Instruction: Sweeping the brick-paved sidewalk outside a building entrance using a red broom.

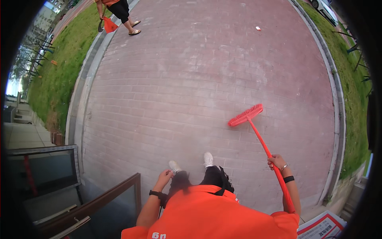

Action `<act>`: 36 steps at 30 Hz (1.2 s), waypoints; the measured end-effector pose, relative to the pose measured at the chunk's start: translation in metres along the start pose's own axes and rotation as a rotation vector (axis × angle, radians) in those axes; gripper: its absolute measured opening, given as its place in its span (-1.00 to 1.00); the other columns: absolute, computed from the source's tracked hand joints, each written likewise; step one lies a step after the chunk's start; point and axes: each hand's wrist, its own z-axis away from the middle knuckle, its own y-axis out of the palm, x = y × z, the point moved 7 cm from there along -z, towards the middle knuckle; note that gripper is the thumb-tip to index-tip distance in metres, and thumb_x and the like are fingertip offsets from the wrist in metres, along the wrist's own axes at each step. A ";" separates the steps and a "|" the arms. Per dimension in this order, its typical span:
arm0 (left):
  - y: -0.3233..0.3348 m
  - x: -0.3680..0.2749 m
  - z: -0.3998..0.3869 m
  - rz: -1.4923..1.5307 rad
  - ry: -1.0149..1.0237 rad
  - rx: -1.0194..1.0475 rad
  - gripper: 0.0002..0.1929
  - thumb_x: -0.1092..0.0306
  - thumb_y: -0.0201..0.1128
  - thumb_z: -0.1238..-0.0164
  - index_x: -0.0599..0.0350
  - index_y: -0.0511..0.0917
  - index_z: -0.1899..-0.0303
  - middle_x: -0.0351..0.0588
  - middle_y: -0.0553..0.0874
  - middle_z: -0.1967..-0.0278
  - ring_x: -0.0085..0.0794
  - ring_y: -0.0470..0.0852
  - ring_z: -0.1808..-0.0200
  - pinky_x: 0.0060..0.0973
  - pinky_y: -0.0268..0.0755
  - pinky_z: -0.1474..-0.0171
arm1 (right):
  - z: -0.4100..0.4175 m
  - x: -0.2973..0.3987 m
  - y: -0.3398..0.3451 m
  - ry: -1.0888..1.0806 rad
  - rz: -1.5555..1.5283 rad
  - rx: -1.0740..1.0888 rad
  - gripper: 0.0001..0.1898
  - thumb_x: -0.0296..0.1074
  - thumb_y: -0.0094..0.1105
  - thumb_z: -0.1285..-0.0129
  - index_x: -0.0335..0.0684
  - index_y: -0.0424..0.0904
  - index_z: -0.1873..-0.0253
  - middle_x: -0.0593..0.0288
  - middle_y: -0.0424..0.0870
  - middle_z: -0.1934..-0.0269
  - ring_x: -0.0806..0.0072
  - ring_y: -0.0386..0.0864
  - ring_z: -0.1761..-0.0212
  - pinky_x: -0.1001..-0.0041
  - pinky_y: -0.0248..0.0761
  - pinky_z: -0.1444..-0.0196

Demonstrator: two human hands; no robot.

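Observation:
My right hand [277, 162] is closed around the orange-red handle of a push broom [247, 116], partway along its length. The broom's red bristled head is out in front and to the right of my feet, over the brick paving [179, 98]; whether it touches the paving I cannot tell. The handle's near end reaches my right upper arm. Low in front of my left thigh is my left hand [166, 176], fingers curled, with nothing clearly visible in it. My white shoes [208, 159] stand on the paving, one on each side of the view's middle.
At the upper left a person [121, 13] holds a red object [109, 25] near the curb. A small white and red item [258, 28] lies farther up the paving. Glass doors [110, 206] stand close on my left. Curbs [337, 98] and grass border both sides; a printed board [322, 227] is at lower right.

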 end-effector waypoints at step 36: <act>-0.013 0.038 -0.042 -0.130 -0.077 -0.005 -0.76 0.24 0.01 -0.04 0.23 0.44 0.35 -0.07 0.58 0.49 -0.50 0.53 0.52 -0.64 0.28 0.57 | -0.001 -0.096 -0.027 -0.039 -0.095 -0.058 -0.88 -0.48 -0.03 0.02 -0.42 0.32 0.40 0.19 0.40 0.67 0.54 0.33 0.77 0.55 0.22 0.77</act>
